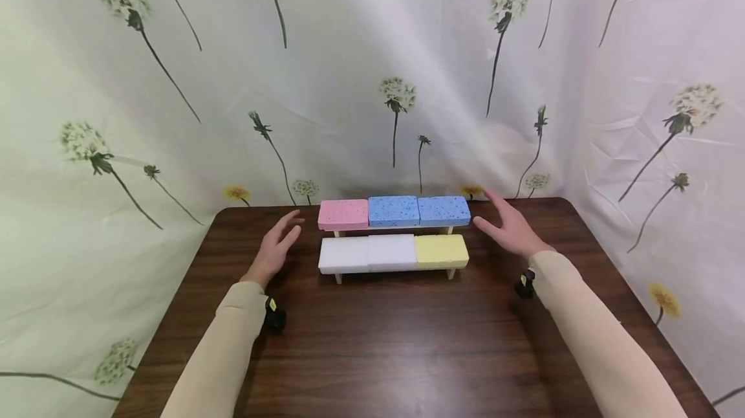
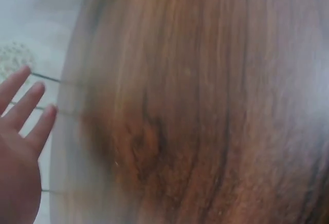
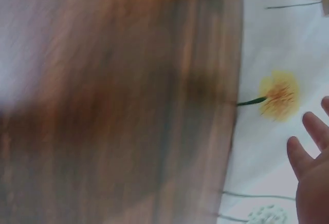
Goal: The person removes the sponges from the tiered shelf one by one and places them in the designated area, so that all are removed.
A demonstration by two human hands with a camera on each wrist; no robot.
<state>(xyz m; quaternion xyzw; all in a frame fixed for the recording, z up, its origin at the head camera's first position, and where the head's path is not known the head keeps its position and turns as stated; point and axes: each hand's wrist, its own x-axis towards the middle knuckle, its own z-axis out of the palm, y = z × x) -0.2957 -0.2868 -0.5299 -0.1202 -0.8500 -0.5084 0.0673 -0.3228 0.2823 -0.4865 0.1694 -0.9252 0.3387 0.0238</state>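
Two low pale stands sit one behind the other on the table in the head view. On the back stand (image 1: 451,230) lie a pink sponge (image 1: 343,214) and two blue speckled sponges (image 1: 393,211), side by side. The front stand (image 1: 339,279) bears two white foam-like blocks (image 1: 345,253) and a yellow sponge (image 1: 441,250). My left hand (image 1: 273,251) hovers left of the stands, fingers spread and apart from the pink sponge. To the right, my right hand (image 1: 511,227) is held near the end blue sponge, not touching it. Both hands hold nothing.
The dark wooden table (image 1: 396,347) stretches in front of the stands. A white curtain (image 1: 337,75) printed with dandelions hangs behind and at both sides. Each wrist carries a small black camera, such as the left wrist camera (image 1: 274,318).
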